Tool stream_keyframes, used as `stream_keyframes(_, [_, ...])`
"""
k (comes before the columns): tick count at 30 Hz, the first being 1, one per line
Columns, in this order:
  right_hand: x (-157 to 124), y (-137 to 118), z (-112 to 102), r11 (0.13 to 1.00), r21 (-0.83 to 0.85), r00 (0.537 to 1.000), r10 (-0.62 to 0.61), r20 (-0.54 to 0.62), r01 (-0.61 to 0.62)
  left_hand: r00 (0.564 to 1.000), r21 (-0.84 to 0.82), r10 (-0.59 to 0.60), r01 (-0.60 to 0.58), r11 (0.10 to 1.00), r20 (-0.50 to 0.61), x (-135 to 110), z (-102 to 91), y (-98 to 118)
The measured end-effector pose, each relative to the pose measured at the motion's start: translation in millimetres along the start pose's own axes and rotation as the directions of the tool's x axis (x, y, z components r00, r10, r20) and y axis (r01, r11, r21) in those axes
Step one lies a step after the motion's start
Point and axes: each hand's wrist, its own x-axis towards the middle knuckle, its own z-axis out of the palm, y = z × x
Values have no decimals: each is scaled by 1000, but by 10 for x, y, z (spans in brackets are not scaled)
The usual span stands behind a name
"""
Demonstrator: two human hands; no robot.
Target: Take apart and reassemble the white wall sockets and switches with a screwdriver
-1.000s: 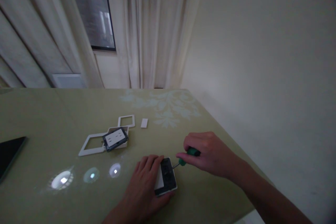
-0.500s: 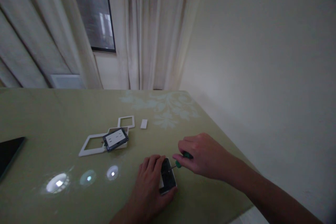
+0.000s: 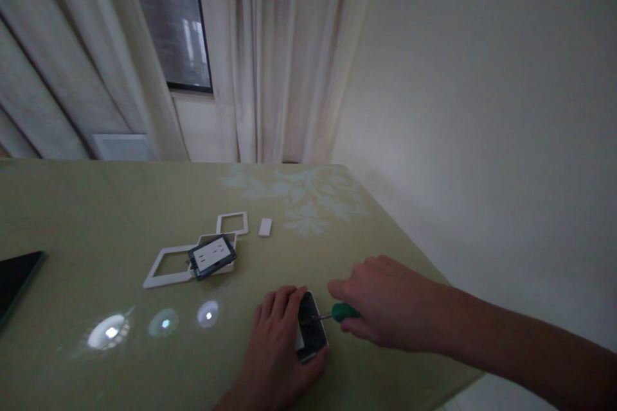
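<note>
My left hand grips a small dark-faced switch or socket unit in a white housing, holding it against the table; its fingers cover the left side. In my right hand is a screwdriver with a green handle, its shaft held nearly level. The screwdriver's tip meets the dark face of the unit near its middle; the exact contact point is too small to make out.
A socket panel rests tilted on a white box, beside a large white frame. Behind lie a smaller white frame and a white rectangular piece. A dark flat object sits at the left. A wall borders the table's right side.
My right hand has shifted slightly right and downward, and the screwdriver now lies flatter. More of its green handle shows. My left hand still holds the unit in nearly the same place.
</note>
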Motion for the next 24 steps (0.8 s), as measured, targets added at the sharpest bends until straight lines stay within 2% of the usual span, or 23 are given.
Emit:
stream_keyframes(5, [144,106,-138,999,23,995,-49,86,47,1000,-51,5,-6,999,-31,0,61,4])
stream_keyframes(9, [334,339,-156,979,152,979,-156,131,136,998,-72,16,-21,997,-63,-9,103,-22])
stream_keyframes(12, [405,516,-22,941,313,971,-186,147,133,997,-86,35,-41,995,-68,-15,144,-79])
stream_keyframes(15, [372,614,190,895,435,982,-159,105,98,996,-95,42,-50,994,-77,-18,179,-117])
stream_keyframes(20, [221,621,523,806,583,991,-131,14,98,996,-109,31,-40,993,-84,-29,175,-101])
stream_keyframes(24, [152,638,746,763,641,996,-76,-38,83,996,-108,41,-49,993,-77,-36,148,-120])
